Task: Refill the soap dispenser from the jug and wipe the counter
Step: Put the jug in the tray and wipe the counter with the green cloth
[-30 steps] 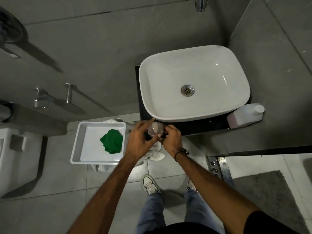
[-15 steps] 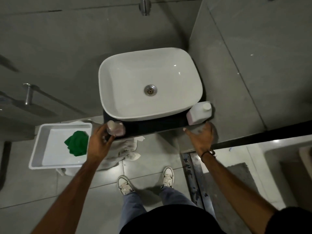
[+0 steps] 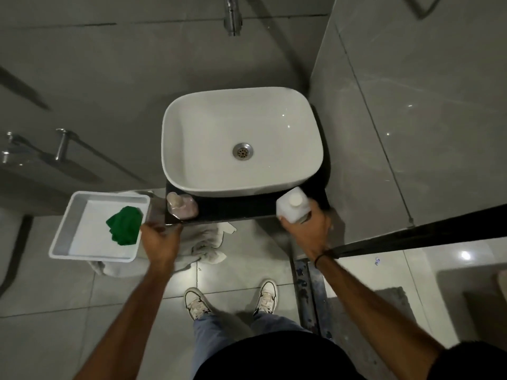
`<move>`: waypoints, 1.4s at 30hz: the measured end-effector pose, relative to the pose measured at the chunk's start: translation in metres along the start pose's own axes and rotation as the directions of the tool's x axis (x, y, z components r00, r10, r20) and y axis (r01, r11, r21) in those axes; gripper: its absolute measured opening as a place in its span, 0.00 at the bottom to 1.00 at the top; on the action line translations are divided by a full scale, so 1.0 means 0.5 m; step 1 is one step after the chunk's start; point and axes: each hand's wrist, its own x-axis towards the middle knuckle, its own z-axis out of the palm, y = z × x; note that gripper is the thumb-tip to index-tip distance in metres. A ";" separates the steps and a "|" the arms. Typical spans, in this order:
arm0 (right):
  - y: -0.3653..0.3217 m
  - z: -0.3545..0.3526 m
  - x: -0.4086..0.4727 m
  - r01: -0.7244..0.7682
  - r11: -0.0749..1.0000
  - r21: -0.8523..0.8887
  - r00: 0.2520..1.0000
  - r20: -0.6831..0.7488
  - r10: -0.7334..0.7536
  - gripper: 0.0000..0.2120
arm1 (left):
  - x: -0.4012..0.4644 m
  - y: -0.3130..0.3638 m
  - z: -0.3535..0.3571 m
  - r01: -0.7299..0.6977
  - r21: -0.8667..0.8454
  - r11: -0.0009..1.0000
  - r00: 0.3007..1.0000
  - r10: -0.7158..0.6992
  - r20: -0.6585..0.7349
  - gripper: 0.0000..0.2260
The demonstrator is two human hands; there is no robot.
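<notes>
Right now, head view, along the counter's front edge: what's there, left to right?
White tray with green cloth → left hand → soap dispenser → jug, gripped by right hand.

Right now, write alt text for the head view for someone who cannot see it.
Seen from above, a person's right hand grips a white jug at the right of a black counter under a white sink. The left hand is near the counter's left edge, below the soap dispenser. A green cloth lies in a white tray.
</notes>
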 end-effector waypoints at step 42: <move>-0.113 0.504 -0.152 0.384 0.609 -0.694 0.874 0.485 0.002 0.64 | 0.581 -0.294 -0.430 0.102 0.355 0.929 0.994 -0.079 -0.080 0.35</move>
